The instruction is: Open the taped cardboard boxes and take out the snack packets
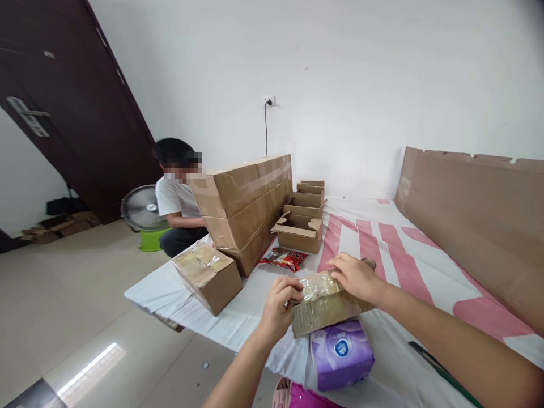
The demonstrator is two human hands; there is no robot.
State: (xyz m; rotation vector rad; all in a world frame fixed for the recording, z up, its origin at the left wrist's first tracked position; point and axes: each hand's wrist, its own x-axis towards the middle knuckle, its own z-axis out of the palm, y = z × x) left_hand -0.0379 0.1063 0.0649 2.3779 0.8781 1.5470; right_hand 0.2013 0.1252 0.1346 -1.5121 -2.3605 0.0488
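Bed (382,226), white sheet w/ pink stripes, carries everything.

We log the small box (327,314) near the bed's front edge, approx midway along it, held btw both hands. Brown cardbd, top covered in crinkled clear tape, tilted a little w/ its right end higher.

Left hand (278,306): at the box's left end, fingers (291,293) curled in tight on the top corner; thumb hidden from us.

Right hand (356,277): laid over the top right part of the box, fingers (340,273) bent down and pressing on the tape. Closed onto the box, no gap that we can see.

Purple tissue pack (342,354) sits right below the box at the front edge. The two look to be touching, but we can't tell if the box rests its weight there. Dark green tool (437,368) lies on the sheet under the right forearm; type unclear.

Taped box (208,276) near the bed's front-left corner, well apart from the hands. Behind it, along the left edge, stack of big cartons (246,207), three high. Red snack packet (284,259) flat on the sheet, btw the stack and the hands. Open small cartons (300,232) in a row running toward the back edge, just beside the stack. Long cardboard sheet (471,221) stands along the right edge.

Off the bed, past the left edge: second person (176,204) seated low, white tee, partly hidden by the cartons. Fan (140,208) beside them on the floor, dark door (72,102) behind.
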